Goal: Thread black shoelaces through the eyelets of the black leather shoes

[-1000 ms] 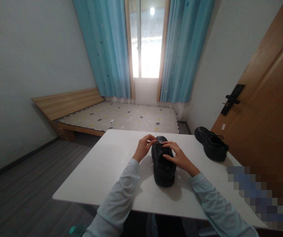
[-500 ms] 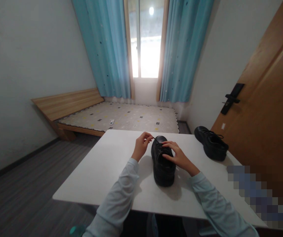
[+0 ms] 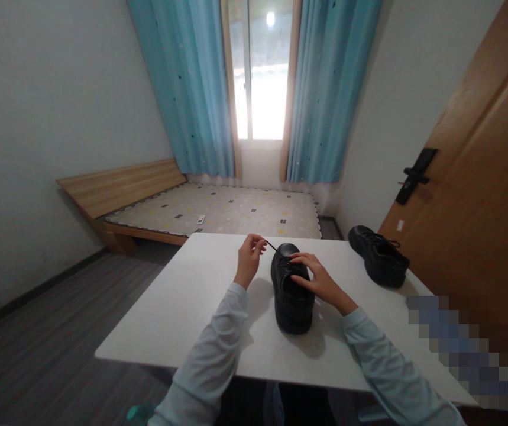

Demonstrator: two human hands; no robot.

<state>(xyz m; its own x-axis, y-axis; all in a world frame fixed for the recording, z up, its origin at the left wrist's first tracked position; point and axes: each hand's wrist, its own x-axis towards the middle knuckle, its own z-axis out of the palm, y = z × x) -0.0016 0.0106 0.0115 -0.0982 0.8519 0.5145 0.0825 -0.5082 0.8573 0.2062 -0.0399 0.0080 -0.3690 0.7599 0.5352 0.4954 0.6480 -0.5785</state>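
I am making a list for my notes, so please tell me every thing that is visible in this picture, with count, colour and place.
shoe: 1, black, middle of the table, toe away from the person
lace: 1, black, runs from the shoe up to the left hand
second shoe: 1, black, far right part of the table
table: 1, white, in front of the person
bed: 1, wooden frame with a patterned mattress, behind the table
curtains: 2, blue, either side of the window
window: 1, bright, back wall
door: 1, brown with a black handle, right
left hand: 1, grip pinches the lace end, left of the shoe
right hand: 1, rests flat on top of the shoe
sleeves: 2, pale blue, on both forearms
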